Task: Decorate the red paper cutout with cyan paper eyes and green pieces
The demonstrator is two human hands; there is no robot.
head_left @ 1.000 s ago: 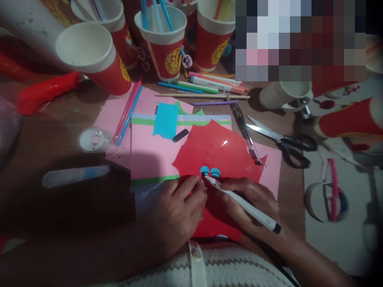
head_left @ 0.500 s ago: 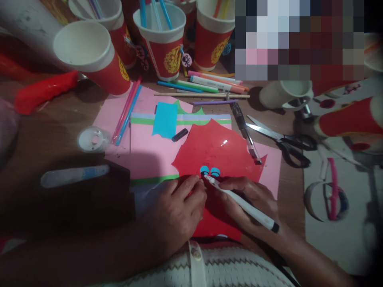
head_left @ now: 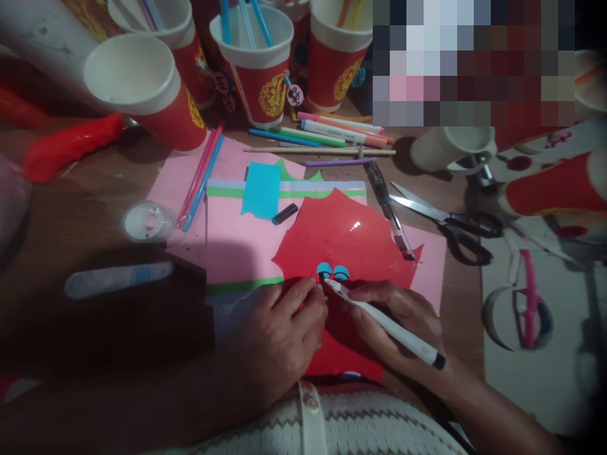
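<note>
R hand (head_left: 412, 313) pinches the pen (head_left: 398, 332) btwn thumb and fingers, close to its tip; the tip is right by one of two blue dots (head_left: 341, 272), contact unclear. Pen's prob. light, stiff, a bit slick: best held low on the barrel, as here. L hand (head_left: 284, 332), just across from the tip, has its fingers bunched on the red sheet (head_left: 332, 227); can't tell if they pinch anything. Sheet's under both hands, prob. thin, bendy, easy to crease or slide; best pressed flat nr the dots. Beyond the grip, the cap (head_left: 285, 214) lies on pink card (head_left: 237, 243); scissors (head_left: 448, 221) sit past R hand.
</note>
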